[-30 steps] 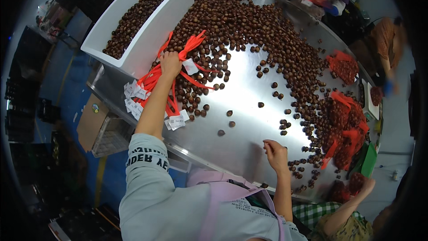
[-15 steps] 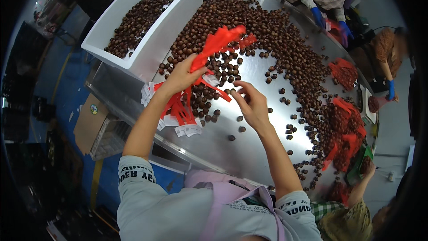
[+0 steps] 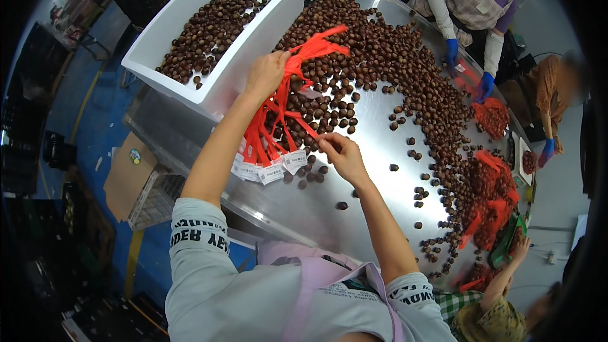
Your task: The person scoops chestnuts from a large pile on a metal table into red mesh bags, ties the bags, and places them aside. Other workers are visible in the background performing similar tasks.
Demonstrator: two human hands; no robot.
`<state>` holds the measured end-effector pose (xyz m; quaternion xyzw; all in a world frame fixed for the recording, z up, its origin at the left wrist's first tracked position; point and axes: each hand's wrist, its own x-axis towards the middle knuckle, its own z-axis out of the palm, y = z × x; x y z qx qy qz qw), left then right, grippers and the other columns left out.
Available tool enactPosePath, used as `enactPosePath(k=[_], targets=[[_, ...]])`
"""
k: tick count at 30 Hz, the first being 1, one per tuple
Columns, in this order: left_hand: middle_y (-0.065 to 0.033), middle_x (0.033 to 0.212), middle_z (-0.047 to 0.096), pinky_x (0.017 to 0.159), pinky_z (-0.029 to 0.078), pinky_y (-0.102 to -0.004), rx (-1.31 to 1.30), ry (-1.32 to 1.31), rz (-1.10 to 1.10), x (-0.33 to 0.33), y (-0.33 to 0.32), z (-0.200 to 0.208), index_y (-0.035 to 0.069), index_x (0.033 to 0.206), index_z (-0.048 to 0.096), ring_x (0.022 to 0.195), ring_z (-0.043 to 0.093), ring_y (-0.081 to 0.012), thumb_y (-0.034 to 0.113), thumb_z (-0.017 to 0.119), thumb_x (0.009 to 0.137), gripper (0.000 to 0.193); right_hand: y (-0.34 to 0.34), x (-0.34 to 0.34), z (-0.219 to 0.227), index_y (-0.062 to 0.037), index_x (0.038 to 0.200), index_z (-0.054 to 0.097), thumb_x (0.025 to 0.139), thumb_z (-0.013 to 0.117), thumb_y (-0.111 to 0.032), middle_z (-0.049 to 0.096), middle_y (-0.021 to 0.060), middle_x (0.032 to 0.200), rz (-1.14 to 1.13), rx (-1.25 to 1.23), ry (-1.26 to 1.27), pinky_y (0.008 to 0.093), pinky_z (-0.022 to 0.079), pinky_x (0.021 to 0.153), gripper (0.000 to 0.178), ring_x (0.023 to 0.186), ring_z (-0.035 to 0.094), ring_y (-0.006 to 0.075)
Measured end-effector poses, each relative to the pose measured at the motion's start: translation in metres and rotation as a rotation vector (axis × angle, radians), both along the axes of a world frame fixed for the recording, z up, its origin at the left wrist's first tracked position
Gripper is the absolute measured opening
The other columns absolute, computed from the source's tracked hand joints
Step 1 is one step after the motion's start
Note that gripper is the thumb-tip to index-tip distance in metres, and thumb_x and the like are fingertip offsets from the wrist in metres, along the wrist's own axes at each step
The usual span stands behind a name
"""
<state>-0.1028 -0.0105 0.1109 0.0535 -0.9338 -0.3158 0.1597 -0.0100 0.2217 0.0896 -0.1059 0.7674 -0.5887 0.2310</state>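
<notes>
Over a metal table (image 3: 304,210), your right hand (image 3: 342,159) pinched the end of a red strip (image 3: 304,125) between thumb and fingers; your left fingers gripped the red bundle (image 3: 305,52), its white tags (image 3: 271,173) hanging below, beside a white tub (image 3: 258,45) and loose brown nuts (image 3: 396,47).

The carrier was a metal table (image 3: 380,152), its surface shiny and bare across the middle. Round brown nuts (image 3: 405,50) lay directly on it, densely heaped along the far side and down the right, with strays scattered nearer the front. A white bin (image 3: 266,43) stood at the far left. Filled red net bags (image 3: 494,193) lay clustered at the right among loose nuts.
</notes>
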Motion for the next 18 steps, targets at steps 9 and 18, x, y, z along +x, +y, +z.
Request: enactPosePath(k=[9, 18], targets=[[-0.0026, 0.052, 0.041, 0.043, 0.03, -0.0239, 0.585, 0.558, -0.112, 0.015, 0.02, 0.102, 0.004, 0.079, 0.057, 0.044, 0.037, -0.0086, 0.019, 0.044, 0.089, 0.022, 0.029, 0.017, 0.014, -0.0025, 0.096, 0.059, 0.083, 0.055, -0.02, 0.056, 0.0011, 0.067, -0.127, 0.024, -0.036, 0.0214, 0.04, 0.053, 0.022, 0.057, 0.049, 0.0062], [-0.0113, 0.058, 0.051, 0.048, 0.038, -0.0306, 0.467, 0.015, -0.853, 0.136, 0.141, 0.074, 0.002, 0.081, 0.054, 0.049, 0.05, -0.0206, 0.017, 0.045, 0.088, 0.018, 0.077, 0.056, 0.096, 0.0038, 0.113, 0.043, 0.085, 0.051, -0.019, 0.039, -0.0042, 0.055, -0.286, -0.699, 0.292, 0.0162, 0.026, 0.042, 0.037, 0.046, 0.032, 0.0027]])
